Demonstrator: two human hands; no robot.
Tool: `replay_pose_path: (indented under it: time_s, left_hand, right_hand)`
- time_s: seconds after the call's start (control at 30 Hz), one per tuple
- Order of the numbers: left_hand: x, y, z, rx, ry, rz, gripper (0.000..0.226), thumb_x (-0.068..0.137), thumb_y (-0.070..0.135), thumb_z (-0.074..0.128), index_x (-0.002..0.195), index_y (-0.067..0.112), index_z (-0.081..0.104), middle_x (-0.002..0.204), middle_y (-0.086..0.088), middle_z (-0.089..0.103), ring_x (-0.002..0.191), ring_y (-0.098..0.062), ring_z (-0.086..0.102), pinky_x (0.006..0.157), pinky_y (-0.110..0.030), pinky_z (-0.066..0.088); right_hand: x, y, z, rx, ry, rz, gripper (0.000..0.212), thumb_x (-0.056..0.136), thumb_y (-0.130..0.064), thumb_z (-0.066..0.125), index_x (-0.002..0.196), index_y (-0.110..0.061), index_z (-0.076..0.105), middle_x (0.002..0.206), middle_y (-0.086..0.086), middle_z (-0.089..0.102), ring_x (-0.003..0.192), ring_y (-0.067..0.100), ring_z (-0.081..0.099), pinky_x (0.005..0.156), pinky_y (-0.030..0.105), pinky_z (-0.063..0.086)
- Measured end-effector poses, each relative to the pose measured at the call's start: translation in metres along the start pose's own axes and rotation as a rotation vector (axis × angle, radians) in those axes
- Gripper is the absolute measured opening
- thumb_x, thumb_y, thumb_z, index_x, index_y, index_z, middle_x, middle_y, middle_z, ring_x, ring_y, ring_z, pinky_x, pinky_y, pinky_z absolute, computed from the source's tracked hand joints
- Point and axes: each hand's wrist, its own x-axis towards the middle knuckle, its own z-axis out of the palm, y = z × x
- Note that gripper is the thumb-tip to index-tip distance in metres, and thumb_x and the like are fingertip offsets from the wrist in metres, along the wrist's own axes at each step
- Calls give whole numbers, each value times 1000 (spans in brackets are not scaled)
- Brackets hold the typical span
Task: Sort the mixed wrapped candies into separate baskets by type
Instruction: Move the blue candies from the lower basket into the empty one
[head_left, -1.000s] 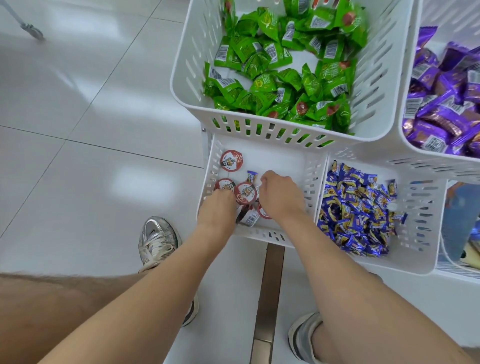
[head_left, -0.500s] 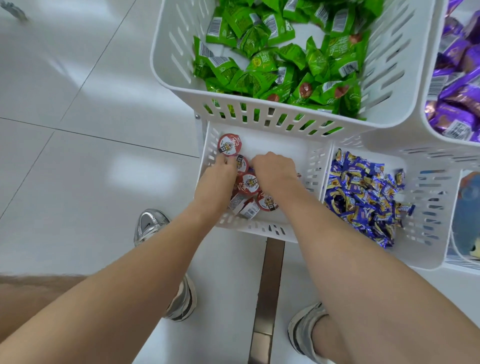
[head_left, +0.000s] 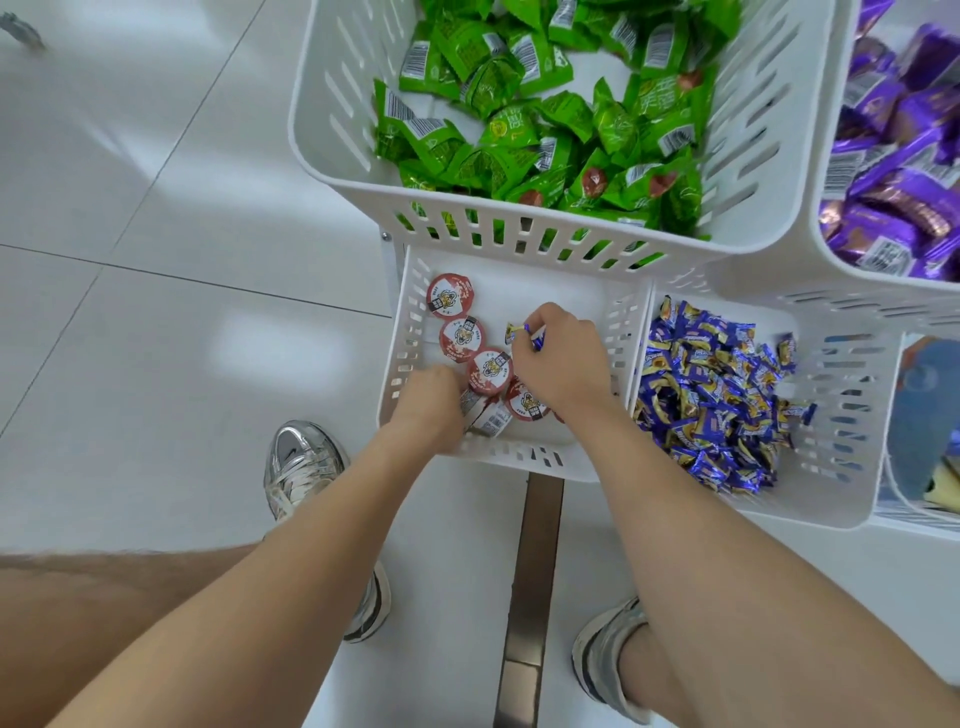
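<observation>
A low white basket (head_left: 519, 457) holds several round red-lidded candy cups (head_left: 450, 295). My right hand (head_left: 563, 361) is inside it and pinches a small blue-and-gold wrapped candy (head_left: 530, 335) above the cups. My left hand (head_left: 434, 402) reaches into the basket's near left corner, fingers curled down among the cups and white-wrapped pieces (head_left: 491, 418); what it holds is hidden. To the right, a second low basket (head_left: 841, 499) holds a heap of blue-and-gold candies (head_left: 711, 395).
An upper basket (head_left: 332, 130) of green-wrapped candies (head_left: 545, 119) overhangs the back of the low baskets. Another upper basket at the far right holds purple-wrapped candies (head_left: 898, 171). My two shoes (head_left: 301, 467) stand on the white tile floor beside a metal floor strip (head_left: 535, 571).
My right hand has lifted off the red cups with a blue-and-gold candy pinched in its fingers. My left hand has drawn back from the cup row to the basket's near left corner.
</observation>
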Motion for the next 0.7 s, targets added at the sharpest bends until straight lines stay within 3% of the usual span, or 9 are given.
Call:
replay_pose_path:
  time_s: [0.1, 0.23, 0.37, 0.43, 0.57, 0.7]
  left_hand:
    - [0, -7, 1, -82, -8, 87, 52, 78, -7, 52, 119, 19, 71, 108, -10, 73, 101, -35, 64, 72, -29, 44]
    - [5, -12, 3, -6, -45, 162, 61, 80, -2, 58, 135, 25, 60, 114, -8, 71, 106, -34, 63, 75, -27, 42]
    - [11, -14, 5, 51, -73, 131, 48, 83, 11, 66, 129, 18, 55, 118, -9, 67, 111, -34, 62, 83, -37, 51]
    - [11, -8, 3, 65, -99, 102, 44, 88, 10, 62, 130, 9, 51, 124, -14, 62, 114, -35, 59, 84, -37, 48]
    - [8, 5, 9, 39, -149, 65, 52, 89, 5, 56, 136, -5, 36, 125, -24, 56, 111, -38, 59, 82, -40, 49]
    - [4, 9, 10, 3, -90, 35, 42, 87, 10, 67, 125, 1, 51, 120, -18, 61, 108, -34, 60, 82, -36, 52]
  right_hand:
    - [-10, 3, -4, 29, -19, -18, 12, 94, -33, 57, 97, -23, 63, 67, -3, 62, 61, 21, 60, 55, 28, 41]
    - [-19, 2, -10, 92, -34, -2, 11, 91, -38, 59, 92, -28, 62, 64, -3, 63, 56, 19, 61, 52, 28, 42]
    - [-22, -2, -20, 104, -11, 20, 11, 91, -38, 60, 89, -27, 62, 60, -4, 63, 52, 18, 61, 48, 29, 46]
    - [-23, -2, -22, 124, 8, 40, 13, 90, -39, 60, 86, -27, 61, 59, -4, 62, 50, 20, 61, 49, 31, 51]
    - [-26, 1, -25, 161, 0, 63, 13, 90, -37, 61, 86, -24, 61, 55, -3, 59, 47, 17, 58, 48, 27, 45]
    - [-30, 2, -26, 135, -31, 60, 16, 92, -37, 63, 85, -22, 62, 57, -5, 59, 55, 13, 58, 50, 25, 36]
